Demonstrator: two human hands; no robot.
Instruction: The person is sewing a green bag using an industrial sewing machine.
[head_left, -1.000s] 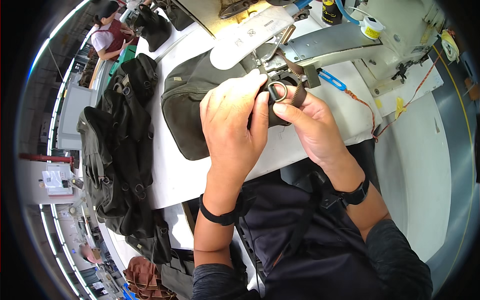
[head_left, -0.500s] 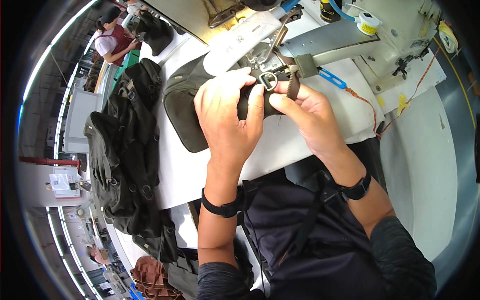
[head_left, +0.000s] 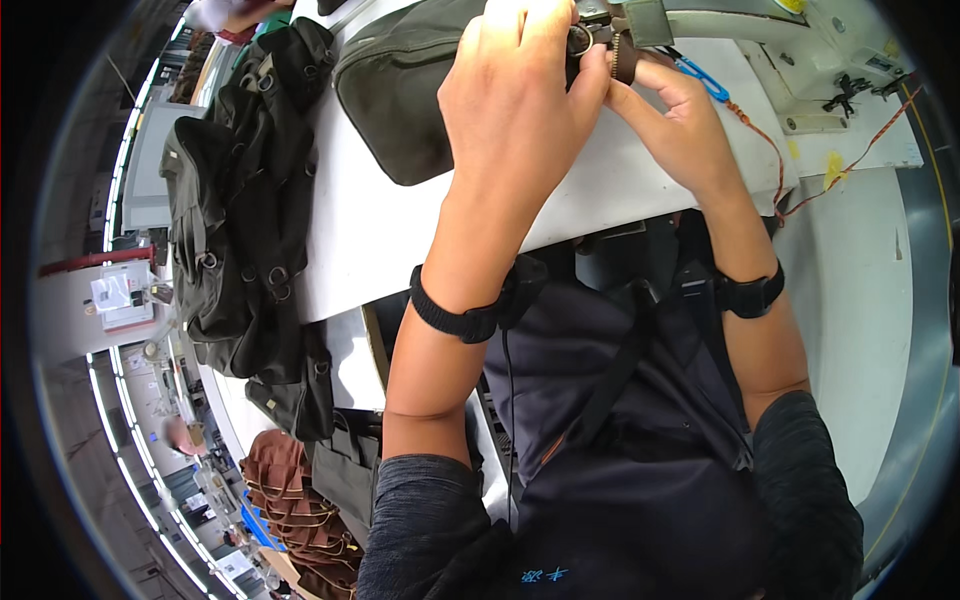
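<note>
My left hand and right hand meet at the top centre. From the left: dark bags lie heaped; this bag sits on the worktop, upper middle; my left fingertips meet the frame's edge, grip unclear; a metal ring shows by that thumb; my right fingers pinch the zip end. Ring and zip look in place; with the end not released, I judge this bag unfinished.
</note>
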